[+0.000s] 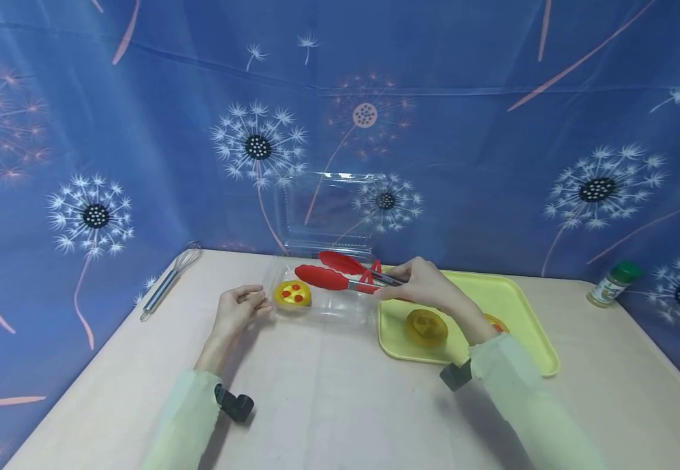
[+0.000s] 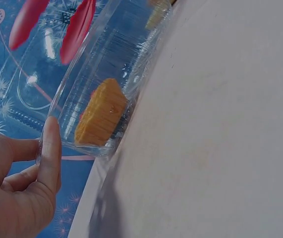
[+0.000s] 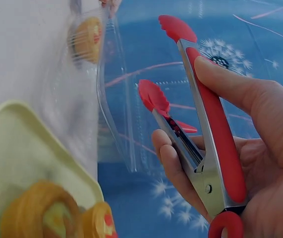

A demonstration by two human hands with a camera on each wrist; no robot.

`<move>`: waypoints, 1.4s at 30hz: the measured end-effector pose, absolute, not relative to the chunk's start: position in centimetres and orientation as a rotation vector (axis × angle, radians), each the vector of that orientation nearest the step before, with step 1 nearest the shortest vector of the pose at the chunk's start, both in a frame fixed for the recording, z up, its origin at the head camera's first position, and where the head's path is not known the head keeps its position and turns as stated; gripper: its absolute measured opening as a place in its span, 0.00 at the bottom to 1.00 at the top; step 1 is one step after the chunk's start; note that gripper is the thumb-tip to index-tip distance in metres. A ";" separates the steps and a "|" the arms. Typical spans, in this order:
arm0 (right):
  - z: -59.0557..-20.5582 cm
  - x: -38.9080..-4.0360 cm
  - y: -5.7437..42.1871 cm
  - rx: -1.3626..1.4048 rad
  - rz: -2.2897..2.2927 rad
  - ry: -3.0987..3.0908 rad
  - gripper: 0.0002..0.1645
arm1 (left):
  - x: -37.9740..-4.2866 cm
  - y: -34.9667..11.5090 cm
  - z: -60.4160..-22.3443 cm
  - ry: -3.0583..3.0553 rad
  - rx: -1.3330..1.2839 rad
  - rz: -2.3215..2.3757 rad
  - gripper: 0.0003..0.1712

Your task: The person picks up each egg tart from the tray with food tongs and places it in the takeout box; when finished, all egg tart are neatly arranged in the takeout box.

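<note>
My left hand (image 1: 236, 313) pinches the left rim of a clear plastic container (image 1: 330, 316), whose lid (image 1: 330, 215) stands raised at the back. Inside, near that hand, sits a toy egg tart (image 1: 292, 295) with a yellow top and red dots. Red-tipped metal tongs (image 3: 218, 134) are gripped in my right hand (image 1: 419, 284), thumb along one handle. Their tips are spread above the container, nothing between them. Below the right hand, a pale yellow tray (image 1: 516, 300) bears a brownish tart (image 1: 426, 328) and a red-dotted one (image 1: 496, 323), partly hidden by the right wrist.
A whisk (image 1: 169, 281) lies at the table's far left edge. At the right edge, a small jar with a green lid (image 1: 613, 284) leans tilted. Blue dandelion-print cloth (image 1: 463, 163) hangs behind the container and along both sides.
</note>
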State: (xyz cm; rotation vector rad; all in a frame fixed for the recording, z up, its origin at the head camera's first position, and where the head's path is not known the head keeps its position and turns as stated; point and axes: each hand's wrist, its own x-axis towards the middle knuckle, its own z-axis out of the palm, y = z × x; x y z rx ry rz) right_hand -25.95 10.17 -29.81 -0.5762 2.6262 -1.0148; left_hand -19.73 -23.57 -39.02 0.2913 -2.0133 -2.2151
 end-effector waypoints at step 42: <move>-30.3 -19.1 29.3 -0.243 -0.845 2.939 0.46 | -19.7 -23.8 -38.7 -2.090 0.350 -2.235 0.26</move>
